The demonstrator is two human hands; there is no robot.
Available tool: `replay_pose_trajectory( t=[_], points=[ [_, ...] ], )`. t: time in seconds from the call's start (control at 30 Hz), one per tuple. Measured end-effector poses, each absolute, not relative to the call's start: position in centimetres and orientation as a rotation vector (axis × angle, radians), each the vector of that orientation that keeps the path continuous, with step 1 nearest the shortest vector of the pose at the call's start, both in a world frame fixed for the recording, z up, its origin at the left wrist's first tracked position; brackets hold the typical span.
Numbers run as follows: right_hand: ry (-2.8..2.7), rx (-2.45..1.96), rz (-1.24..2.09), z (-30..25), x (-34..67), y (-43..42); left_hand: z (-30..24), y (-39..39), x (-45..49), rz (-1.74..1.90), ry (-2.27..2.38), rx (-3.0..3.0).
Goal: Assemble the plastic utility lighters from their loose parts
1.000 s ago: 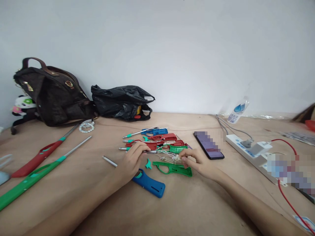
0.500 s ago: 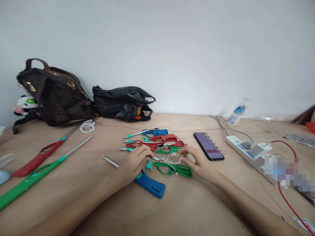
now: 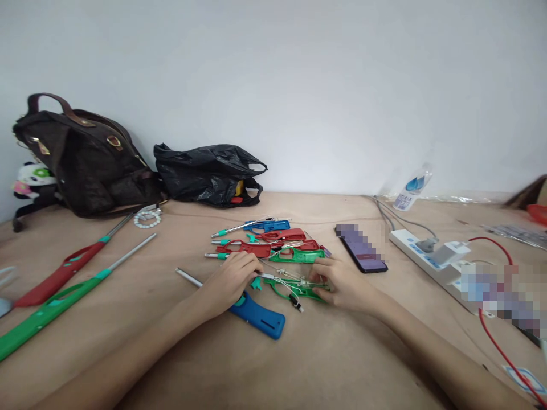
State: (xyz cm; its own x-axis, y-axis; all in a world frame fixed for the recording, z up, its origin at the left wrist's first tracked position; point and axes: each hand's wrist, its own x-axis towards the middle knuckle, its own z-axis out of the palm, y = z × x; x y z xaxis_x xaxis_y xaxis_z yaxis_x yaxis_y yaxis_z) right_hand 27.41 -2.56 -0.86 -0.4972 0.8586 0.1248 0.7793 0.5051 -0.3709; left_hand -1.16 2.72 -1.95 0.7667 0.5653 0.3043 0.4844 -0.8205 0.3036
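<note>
My left hand [image 3: 233, 280] is closed around the metal tube [image 3: 267, 276] of a long lighter, its end showing past the fingertips. Thin white wires run from that tube towards my right hand [image 3: 342, 283], whose curled fingers pinch a clear lighter part over a green casing half [image 3: 308, 292]. A small black piece [image 3: 294, 302] dangles on the wires near the casing. Below my left hand lies a blue lighter [image 3: 260, 320]. Between the hands sits a small turquoise trigger [image 3: 256, 283]. Just beyond are another green casing half [image 3: 299, 255], red casing halves [image 3: 282, 234] and a blue one [image 3: 273, 225].
On the left lie a red lighter [image 3: 60, 273] and a green lighter [image 3: 51, 313]. A dark bag [image 3: 89, 165], a black plastic bag [image 3: 200, 173] and a bead bracelet [image 3: 147, 217] are behind. To the right are a phone [image 3: 363, 250], a power strip [image 3: 421, 265] and a bottle [image 3: 413, 187].
My right hand has lowered the clear part onto the near green casing half. The black piece now hangs on the near side of the casing. The view has shifted slightly.
</note>
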Motion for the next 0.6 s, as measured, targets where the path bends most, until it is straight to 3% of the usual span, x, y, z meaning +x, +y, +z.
replay_pose_trajectory(
  t=[0.6],
  points=[
    [-2.521,-1.444,0.366,-0.87,27.37,-2.64,-2.55,3.03,-1.25,0.486,0.827,2.747]
  ],
)
